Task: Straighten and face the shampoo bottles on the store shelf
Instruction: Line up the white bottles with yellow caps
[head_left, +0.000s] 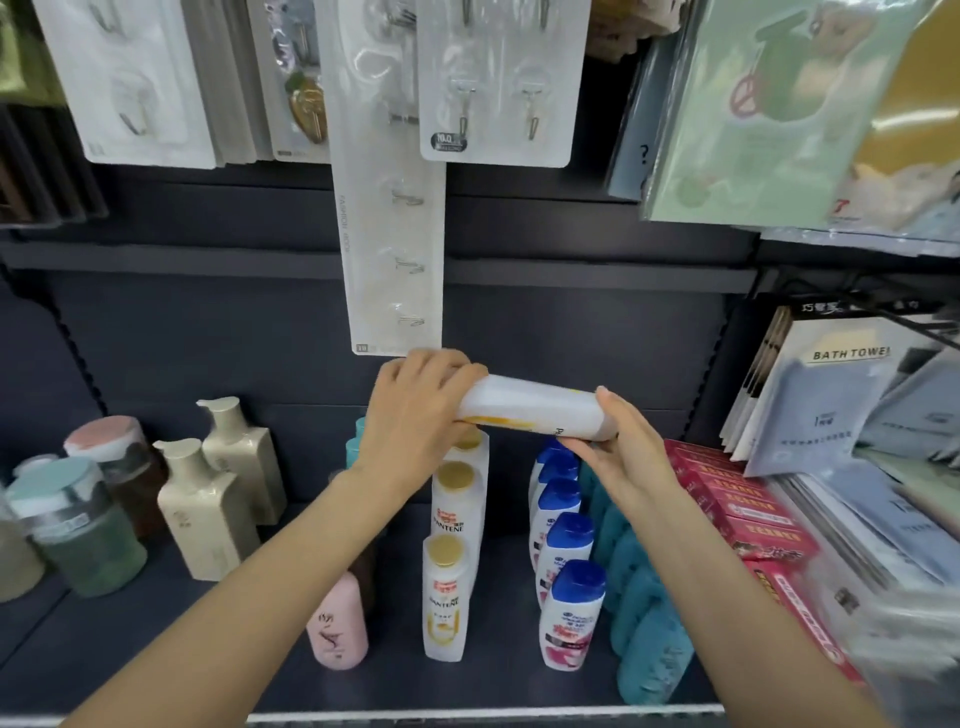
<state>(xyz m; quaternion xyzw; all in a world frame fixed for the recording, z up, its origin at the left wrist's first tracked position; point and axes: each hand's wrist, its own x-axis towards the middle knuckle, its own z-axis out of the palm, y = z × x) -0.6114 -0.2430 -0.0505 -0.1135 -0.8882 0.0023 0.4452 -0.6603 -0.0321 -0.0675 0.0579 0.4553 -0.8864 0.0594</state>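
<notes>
A white shampoo bottle (530, 408) with yellow print lies sideways in the air above the shelf, held at both ends. My left hand (418, 410) grips its cap end with fingers curled over it. My right hand (615, 441) supports the base end, thumb on top and fingers stretched underneath. Below stands a row of white Pantene bottles (444, 597) with gold caps, running front to back. Beside it to the right runs a row of white bottles with blue caps (569, 618), then a row of teal bottles (647, 644).
A pink bottle (337, 623) stands left of the Pantene row. Beige pump bottles (205, 512) and lidded jars (78, 530) fill the shelf's left. Red boxes (737, 504) and bath towel packs (831, 410) sit at right. Hook packs (395, 218) hang above. The shelf's front edge (467, 717) runs along the bottom.
</notes>
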